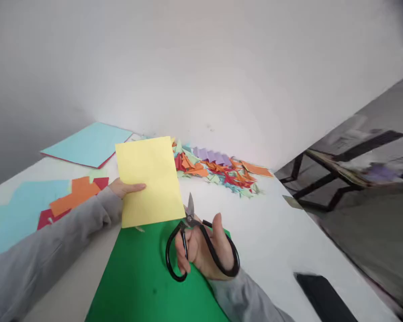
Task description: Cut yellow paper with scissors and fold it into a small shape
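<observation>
The left hand [122, 188] pinched the yellow sheet [149, 181] by its left edge; the right hand [201, 250] gripped the scissors [196, 241], blades nearly closed at its near-right corner. Keeping the sheet taut would probably cut cleaner.

A single view, from a camera worn on the person's head; it looks forward and down over the white table [282, 214], close to the hands at the lower middle; the frame is tilted, so the table's far edge against the wall [201, 67] slopes; at the right it takes in the floor [383, 232] beside the table.
</observation>
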### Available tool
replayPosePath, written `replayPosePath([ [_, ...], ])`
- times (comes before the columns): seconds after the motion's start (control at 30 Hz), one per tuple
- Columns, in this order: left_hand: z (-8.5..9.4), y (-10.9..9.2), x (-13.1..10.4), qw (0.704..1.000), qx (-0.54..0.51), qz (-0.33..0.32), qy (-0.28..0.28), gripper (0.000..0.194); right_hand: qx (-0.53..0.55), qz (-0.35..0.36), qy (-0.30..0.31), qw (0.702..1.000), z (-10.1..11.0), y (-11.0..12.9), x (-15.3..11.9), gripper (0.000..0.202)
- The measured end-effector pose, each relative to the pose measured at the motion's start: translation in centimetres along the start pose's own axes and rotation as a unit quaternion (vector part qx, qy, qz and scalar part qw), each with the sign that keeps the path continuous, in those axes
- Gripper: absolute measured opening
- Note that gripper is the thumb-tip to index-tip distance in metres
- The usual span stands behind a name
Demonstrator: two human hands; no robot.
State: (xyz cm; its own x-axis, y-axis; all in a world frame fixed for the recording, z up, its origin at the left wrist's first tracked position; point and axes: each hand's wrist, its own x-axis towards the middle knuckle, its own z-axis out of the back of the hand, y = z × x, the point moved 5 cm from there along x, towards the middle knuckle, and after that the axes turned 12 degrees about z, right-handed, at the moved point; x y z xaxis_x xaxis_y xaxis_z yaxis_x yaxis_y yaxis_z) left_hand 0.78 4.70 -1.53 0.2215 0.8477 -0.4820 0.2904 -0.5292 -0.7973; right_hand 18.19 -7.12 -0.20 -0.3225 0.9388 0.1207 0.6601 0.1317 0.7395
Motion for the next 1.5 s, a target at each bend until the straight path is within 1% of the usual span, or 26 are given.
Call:
replayPosePath([
  [0.17,0.06,-0.17,0.04,1.0,-0.001,0.002,-0.009,0.046,-0.004,0.009,0.011,1.0,0.21,0.23,0.01,0.076],
  [0.27,0.11,-0.34,0.04,1.0,-0.011,0.002,0.0,0.044,0.004,0.005,0.027,1.0,0.16,0.52,-0.02,0.076],
  [0.43,-0.03,-0.21,-0.15,0.999,-0.003,0.033,0.019,0.044,0.005,-0.048,0.056,0.997,0.21,0.49,-0.25,0.078],
  [0.53,-0.12,-0.16,-0.28,0.999,0.01,0.028,0.019,0.046,-0.012,-0.086,0.063,0.994,0.33,0.25,-0.41,0.082],
  [0.63,-0.24,-0.06,-0.35,0.999,0.022,0.025,0.021,0.047,-0.015,-0.1,0.07,0.992,0.33,0.12,-0.48,0.083],
  [0.83,-0.52,0.16,-0.46,0.999,0.028,0.033,0.034,0.049,-0.016,-0.093,0.068,0.993,0.33,0.01,-0.4,0.081],
  [1.0,-0.45,0.13,-0.51,0.999,0.025,0.032,0.016,0.049,0.014,-0.062,0.068,0.996,0.11,0.33,-0.27,0.075],
  [1.2,-0.62,-0.18,-0.67,1.0,0.014,0.015,0.022,0.051,0.015,-0.057,0.06,0.996,0.1,0.4,-0.33,0.076],
  [1.33,-0.56,-0.13,-0.69,1.0,0.009,0.022,0.015,0.049,-0.001,-0.041,0.044,0.998,0.12,0.56,-0.21,0.077],
  [1.5,-0.48,-0.08,-0.74,1.0,0.002,0.031,0.002,0.05,-0.024,-0.023,0.006,0.999,0.2,0.75,-0.17,0.081],
])
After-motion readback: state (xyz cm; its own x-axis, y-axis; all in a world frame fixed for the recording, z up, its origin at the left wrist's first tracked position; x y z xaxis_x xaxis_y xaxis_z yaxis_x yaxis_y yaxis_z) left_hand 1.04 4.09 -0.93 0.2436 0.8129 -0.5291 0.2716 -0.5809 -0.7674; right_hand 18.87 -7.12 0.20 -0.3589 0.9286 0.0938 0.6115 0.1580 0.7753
